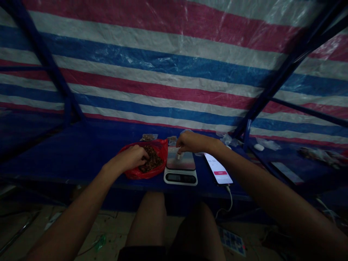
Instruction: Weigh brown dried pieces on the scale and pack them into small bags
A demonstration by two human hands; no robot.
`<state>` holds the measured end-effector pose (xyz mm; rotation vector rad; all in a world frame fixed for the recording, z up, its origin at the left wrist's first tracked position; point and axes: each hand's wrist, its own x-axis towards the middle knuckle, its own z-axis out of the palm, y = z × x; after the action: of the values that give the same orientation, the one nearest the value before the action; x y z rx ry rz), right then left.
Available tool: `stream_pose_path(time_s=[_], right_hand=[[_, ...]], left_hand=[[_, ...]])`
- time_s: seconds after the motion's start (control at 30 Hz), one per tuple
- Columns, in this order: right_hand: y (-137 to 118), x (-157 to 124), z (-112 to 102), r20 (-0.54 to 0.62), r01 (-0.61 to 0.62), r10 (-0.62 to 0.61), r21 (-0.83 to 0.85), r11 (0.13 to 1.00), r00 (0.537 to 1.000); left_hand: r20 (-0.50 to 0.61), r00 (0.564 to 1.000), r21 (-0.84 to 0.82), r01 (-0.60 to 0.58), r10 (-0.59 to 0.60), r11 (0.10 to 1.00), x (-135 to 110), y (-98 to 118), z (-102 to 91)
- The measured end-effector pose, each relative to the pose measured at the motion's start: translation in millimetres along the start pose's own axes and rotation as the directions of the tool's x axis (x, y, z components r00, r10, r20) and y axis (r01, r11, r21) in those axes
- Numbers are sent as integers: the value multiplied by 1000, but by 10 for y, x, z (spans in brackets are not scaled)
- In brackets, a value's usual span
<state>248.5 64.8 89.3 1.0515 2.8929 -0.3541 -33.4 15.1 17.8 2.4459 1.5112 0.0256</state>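
Note:
My left hand (pixel 133 156) reaches into a red plastic bag (pixel 160 148) filled with small brown pieces (pixel 152 159), its fingers curled among them. My right hand (pixel 188 142) hovers over a white digital kitchen scale (pixel 181 170), fingers pinched on a small pale object (pixel 178 156) that rests on or just above the scale's plate. The scale sits on a blue table (pixel 81 152) right of the bag.
A lit phone (pixel 218 169) with a cable lies right of the scale. Small clear bags (pixel 148 137) lie behind the red bag. More bags and a dark phone (pixel 286 172) lie at the right. A striped tarp (pixel 168 72) on blue poles forms the backdrop.

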Motion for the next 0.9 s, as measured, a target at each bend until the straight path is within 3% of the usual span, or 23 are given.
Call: stream_pose_path(time_s=[0.07,0.17,0.27,0.33,0.47,0.6,0.73,0.9], right_hand=[[79,-55,-13,-46,6,-1,101,995,999],[267,-142,37,-253,-8,84,289,957,964],[496,-162,238,-470,-9,288,510,860,834],[630,-120,438,-533,3,432,632,775,728],[772,21,799,-558,46,612,759,649,560],[778,100,960,-568,119,709,808,577,419],[762,115,998,-574,153,719,811,565,392],[760,153,1035,-614,249,701,789,562,362]], left_hand=[[4,1000,-32,-31,31,999,-1,-43,-37],[-27,998,-75,-67,65,995,9,-25,-156],[-59,995,-117,-86,79,989,82,151,-348],[-79,990,-155,-126,114,980,194,334,-478],[-96,977,-243,-209,191,947,554,710,-615],[-48,954,-240,-300,297,924,878,942,-561],[27,944,-194,-319,330,928,959,992,-463],[23,945,-121,-321,326,939,921,947,-401]])
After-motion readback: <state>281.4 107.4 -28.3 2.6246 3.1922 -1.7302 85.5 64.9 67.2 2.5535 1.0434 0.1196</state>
